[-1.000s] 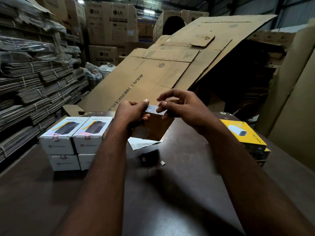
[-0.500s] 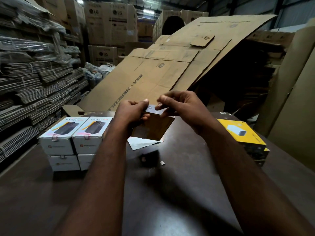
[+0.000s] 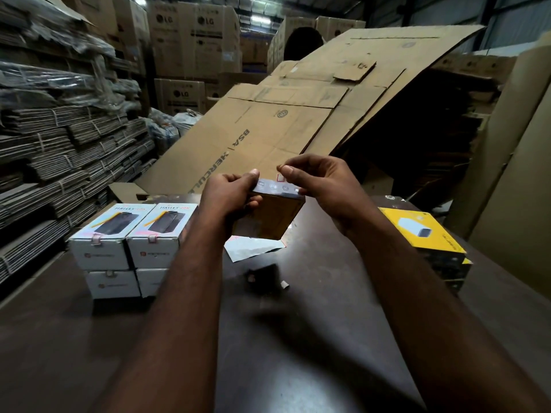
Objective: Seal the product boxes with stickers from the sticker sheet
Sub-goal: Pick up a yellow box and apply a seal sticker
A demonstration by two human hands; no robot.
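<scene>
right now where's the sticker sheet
In the head view, the white sticker sheet lies flat on the dark table, centre, under the raised box, right of the white boxes.

A warehouse or packing store: tall LG-printed cartons stacked at the back, tied bundles of flattened cardboard piled along the left, a big unfolded carton sheet leaning behind the dark bench, and small retail boxes stacked on it.
</scene>
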